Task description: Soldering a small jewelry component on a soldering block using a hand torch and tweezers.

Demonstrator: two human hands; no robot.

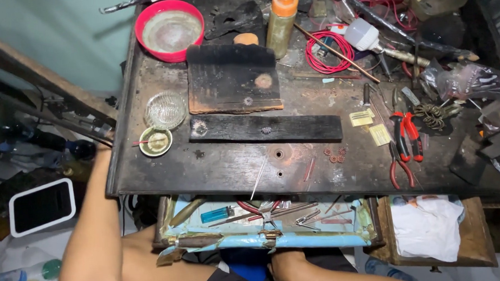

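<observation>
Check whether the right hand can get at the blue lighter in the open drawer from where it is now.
Probably yes. The right hand rests just below the open drawer's front edge, and the blue lighter lies uncovered on top, with only loose tools beside it.

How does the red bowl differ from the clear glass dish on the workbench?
The red bowl is opaque plastic-looking, larger, and sits at the far edge; the glass dish is clear, ribbed, smaller, and sits nearer the person. The red bowl shows a grey inner surface; the glass dish looks empty. Both are round and upright.
</observation>
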